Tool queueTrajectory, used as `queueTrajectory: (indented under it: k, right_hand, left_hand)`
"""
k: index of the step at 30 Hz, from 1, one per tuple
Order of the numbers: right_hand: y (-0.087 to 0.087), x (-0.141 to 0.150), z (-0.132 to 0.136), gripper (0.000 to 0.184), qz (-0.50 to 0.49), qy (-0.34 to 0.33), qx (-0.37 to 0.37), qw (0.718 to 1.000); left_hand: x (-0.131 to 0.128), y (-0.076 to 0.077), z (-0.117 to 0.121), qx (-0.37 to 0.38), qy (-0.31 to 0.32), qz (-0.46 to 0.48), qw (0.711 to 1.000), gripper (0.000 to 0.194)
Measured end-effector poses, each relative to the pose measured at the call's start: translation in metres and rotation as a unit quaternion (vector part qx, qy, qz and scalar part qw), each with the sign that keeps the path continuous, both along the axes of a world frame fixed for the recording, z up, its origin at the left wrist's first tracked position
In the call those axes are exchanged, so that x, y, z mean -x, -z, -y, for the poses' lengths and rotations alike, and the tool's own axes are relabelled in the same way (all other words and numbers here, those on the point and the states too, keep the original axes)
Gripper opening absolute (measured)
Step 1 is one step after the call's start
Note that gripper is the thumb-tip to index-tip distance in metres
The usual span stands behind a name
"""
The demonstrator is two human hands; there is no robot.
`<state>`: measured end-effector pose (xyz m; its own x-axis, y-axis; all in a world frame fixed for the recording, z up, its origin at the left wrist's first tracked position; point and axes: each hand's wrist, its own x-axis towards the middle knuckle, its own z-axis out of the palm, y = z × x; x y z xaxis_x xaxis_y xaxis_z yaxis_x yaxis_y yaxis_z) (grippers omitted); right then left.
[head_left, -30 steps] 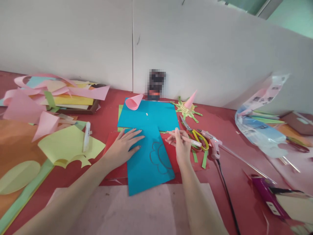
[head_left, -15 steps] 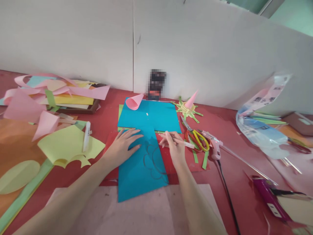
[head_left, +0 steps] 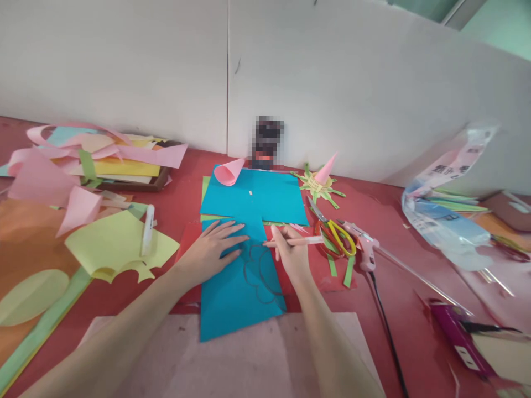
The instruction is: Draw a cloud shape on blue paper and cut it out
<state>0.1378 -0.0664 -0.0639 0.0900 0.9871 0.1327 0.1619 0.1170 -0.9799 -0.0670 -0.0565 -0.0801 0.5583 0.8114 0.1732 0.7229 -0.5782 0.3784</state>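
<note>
My left hand (head_left: 215,249) lies flat with fingers spread on a blue sheet of paper (head_left: 226,309). Dark curved lines, like a scalloped outline, are drawn on that sheet's right part. In my right hand (head_left: 290,251) is a pale pink pen (head_left: 305,241), its tip at the sheet's right edge near the top of the drawing. A second blue sheet (head_left: 269,193) lies behind, with a pink paper cone (head_left: 229,172) on its far left corner. Red paper (head_left: 332,282) shows under the hands.
Scissors with yellow and red handles (head_left: 342,237) and a pink glue gun (head_left: 367,254) lie to the right. A paper flower with a pink cone (head_left: 321,179) stands behind them. Leftward are yellow-green cut paper (head_left: 120,237), a white pen (head_left: 147,229) and heaped scraps. A purple power strip (head_left: 458,337) sits front right.
My right hand has turned and shifted slightly left, bringing the pen tip to the blue sheet's edge. My left hand has slid slightly right over the paper.
</note>
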Motion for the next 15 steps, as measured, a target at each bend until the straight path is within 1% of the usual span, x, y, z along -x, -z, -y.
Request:
queueTrajectory:
  k: [2,7,11,15]
  right_hand:
    - [0.001,-0.001,-0.001,0.042,0.013,0.012,-0.002,1.000]
    - [0.007,-0.003,-0.002,0.038,0.055,-0.017,0.000,0.998]
    - [0.010,-0.003,-0.003,0.036,0.055,-0.028,0.007,0.998]
    - [0.009,-0.004,-0.003,0.037,0.064,-0.033,0.013,0.997]
  left_hand:
    - [0.000,0.001,-0.001,0.000,0.000,-0.006,1.000,0.037]
    - [0.000,0.002,-0.001,-0.005,0.000,-0.007,1.000,0.037]
    - [0.000,0.002,0.000,-0.006,-0.002,-0.007,1.000,0.037]
    - [0.000,0.003,0.000,-0.009,-0.001,-0.002,1.000,0.037]
